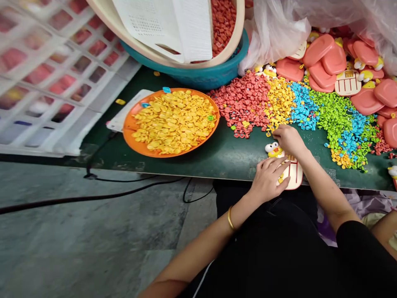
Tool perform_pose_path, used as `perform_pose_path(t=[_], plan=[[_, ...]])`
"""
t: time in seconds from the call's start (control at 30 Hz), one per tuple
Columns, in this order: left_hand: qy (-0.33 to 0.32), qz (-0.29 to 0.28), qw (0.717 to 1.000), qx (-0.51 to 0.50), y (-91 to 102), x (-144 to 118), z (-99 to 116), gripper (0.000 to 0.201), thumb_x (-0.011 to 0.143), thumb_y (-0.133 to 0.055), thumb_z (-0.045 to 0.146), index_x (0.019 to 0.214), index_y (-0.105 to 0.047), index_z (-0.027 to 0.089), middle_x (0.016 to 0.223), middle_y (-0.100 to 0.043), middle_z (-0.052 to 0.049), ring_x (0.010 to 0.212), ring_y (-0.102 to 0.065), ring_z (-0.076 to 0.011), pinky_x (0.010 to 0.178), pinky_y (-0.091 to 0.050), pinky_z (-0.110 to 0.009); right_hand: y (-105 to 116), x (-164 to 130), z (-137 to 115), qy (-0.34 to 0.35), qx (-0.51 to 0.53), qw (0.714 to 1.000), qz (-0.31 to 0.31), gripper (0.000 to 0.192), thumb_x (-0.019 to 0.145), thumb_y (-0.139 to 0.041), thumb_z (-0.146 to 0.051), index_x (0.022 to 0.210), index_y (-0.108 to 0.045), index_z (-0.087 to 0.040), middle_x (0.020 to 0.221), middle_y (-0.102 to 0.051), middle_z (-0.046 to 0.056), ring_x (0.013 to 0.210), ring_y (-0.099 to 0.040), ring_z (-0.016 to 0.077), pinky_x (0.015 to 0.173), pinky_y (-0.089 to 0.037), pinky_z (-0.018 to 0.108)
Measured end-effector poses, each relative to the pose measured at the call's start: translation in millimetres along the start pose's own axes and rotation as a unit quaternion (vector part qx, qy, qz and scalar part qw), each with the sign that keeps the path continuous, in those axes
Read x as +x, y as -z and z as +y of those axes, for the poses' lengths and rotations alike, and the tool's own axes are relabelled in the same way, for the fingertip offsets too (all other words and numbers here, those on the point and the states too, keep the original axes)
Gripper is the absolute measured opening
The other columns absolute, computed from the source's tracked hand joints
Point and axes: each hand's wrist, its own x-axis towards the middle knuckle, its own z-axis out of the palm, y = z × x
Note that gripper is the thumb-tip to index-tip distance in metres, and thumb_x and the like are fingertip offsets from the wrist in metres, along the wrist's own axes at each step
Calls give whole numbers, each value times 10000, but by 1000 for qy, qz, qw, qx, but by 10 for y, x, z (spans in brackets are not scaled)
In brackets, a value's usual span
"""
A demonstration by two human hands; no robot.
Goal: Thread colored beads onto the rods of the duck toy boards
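Note:
My left hand (pixel 269 179) rests flat on a cream toy abacus frame with red rods (pixel 293 174) at the green table's front edge. A yellow duck figure (pixel 273 149) tops that frame. My right hand (pixel 288 138) is just above it, fingers curled at the edge of the yellow bead pile (pixel 279 103); whether it pinches a bead is hidden. Piles of red beads (pixel 245 105), blue beads (pixel 302 105) and green beads (pixel 333 116) lie beside it.
An orange plate of yellow pieces (pixel 130 132) sits at left. Behind it a teal basin (pixel 198 74) holds a cream bowl with papers and red pieces. Pink toy backs (pixel 328 60) and a plastic bag (pixel 276 29) are at the back right. A white crate (pixel 46 74) stands left.

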Motion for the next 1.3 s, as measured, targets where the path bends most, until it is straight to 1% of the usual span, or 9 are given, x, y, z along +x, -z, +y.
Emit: perform_pose_path(t=[0.17, 0.3, 0.53, 0.7, 0.83, 0.93, 1.03, 1.2, 1.3], plan=[[14, 49, 998, -33, 0, 9, 29, 415, 899, -591, 369, 1254, -619, 155, 1269, -664, -117, 1182, -563, -287, 1032, -391, -449, 123, -770, 181, 3, 71, 980, 184, 193, 971, -531, -225, 976, -723, -205, 1005, -675, 79, 955, -628, 196, 855, -518, 319], [28, 48, 998, -38, 0, 38, 34, 361, 907, -583, 369, 1201, -645, 169, 1237, -683, -115, 1169, -591, -287, 1034, -403, -468, -37, -1186, 309, 18, 105, 974, 201, 207, 969, -519, -205, 994, -724, -230, 1018, -690, 82, 962, -640, 211, 859, -555, 374], [-54, 50, 993, -89, -67, 55, -33, 172, 925, -560, 213, 1035, -691, 230, 1011, -739, -42, 1012, -664, -206, 981, -488, -404, -278, -1374, 121, 45, 111, 964, 239, 266, 945, -529, -144, 1068, -728, -270, 976, -699, 75, 949, -634, 229, 840, -569, 421], [-18, 42, 997, -58, -59, 61, -75, 306, 917, -571, 312, 1189, -640, 189, 1072, -676, -109, 1016, -616, -251, 887, -502, -410, -195, -1115, 157, 59, 135, 970, 194, 345, 950, -469, -128, 1122, -723, -286, 1077, -716, 61, 1021, -647, 217, 919, -549, 398], [-35, -1, 999, -19, -25, 178, -80, 364, 948, -521, 337, 1277, -617, 215, 1269, -626, -118, 1212, -533, -297, 1000, -429, -463, 69, -498, 643, -88, 46, 966, 238, 264, 917, -523, -155, 1057, -740, -211, 1086, -694, 119, 1074, -596, 277, 966, -496, 452], [-39, -12, 999, -19, -46, 249, -62, 352, 967, -486, 305, 1282, -623, 231, 1317, -619, -92, 1253, -517, -280, 1049, -397, -456, 195, -269, 922, -125, 6, 977, 176, 223, 863, -559, -118, 971, -746, -172, 1008, -693, 139, 1025, -583, 297, 940, -479, 455], [-4, 12, 1000, -24, -89, 259, -49, 369, 951, -514, 318, 1284, -627, 207, 1274, -617, -115, 1215, -528, -282, 1031, -423, -443, 194, -398, 908, -124, 41, 979, 158, 178, 858, -581, -162, 912, -749, -182, 956, -696, 116, 973, -590, 276, 896, -479, 419], [15, 29, 999, 3, -120, 237, -30, 411, 922, -541, 345, 1279, -614, 155, 1208, -575, -155, 1142, -510, -308, 985, -444, -460, 13, -809, 568, -134, 209, 954, 169, 200, 889, -589, -313, 913, -762, -216, 879, -684, 51, 803, -613, 198, 771, -502, 342], [30, 48, 998, 18, -131, 230, -16, 408, 901, -562, 367, 1228, -599, 125, 1170, -569, -165, 1111, -504, -315, 956, -444, -461, -130, -919, 380, -113, 167, 958, 204, 235, 922, -540, -287, 928, -768, -230, 907, -631, 64, 860, -603, 203, 798, -510, 340]])
